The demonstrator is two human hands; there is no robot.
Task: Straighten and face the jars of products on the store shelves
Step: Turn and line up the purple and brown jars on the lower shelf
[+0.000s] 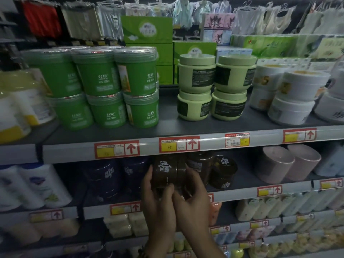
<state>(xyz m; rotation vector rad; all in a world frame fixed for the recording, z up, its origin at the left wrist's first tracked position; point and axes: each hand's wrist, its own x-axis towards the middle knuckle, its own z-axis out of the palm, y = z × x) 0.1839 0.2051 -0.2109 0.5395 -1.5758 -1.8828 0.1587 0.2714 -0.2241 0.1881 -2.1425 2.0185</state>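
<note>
A dark brown jar (168,174) with a white logo lies on its side at the front of the second shelf. My left hand (158,200) grips its left side and underside. My right hand (193,200) grips its right side, fingers curled over the lid end. Two more dark brown jars (224,173) stand just to the right, partly hidden behind the held one. Dark blue jars (106,175) stand to the left. On the shelf above, green jars (100,79) and pale green jars (197,75) are stacked two high.
White tubs (297,90) stand stacked at the upper right and pink cylinders (279,164) at the right of the second shelf. White bottles (33,185) fill the left. Price tags (178,144) line the shelf rail (260,140). Lower shelves hold soaps and bottles.
</note>
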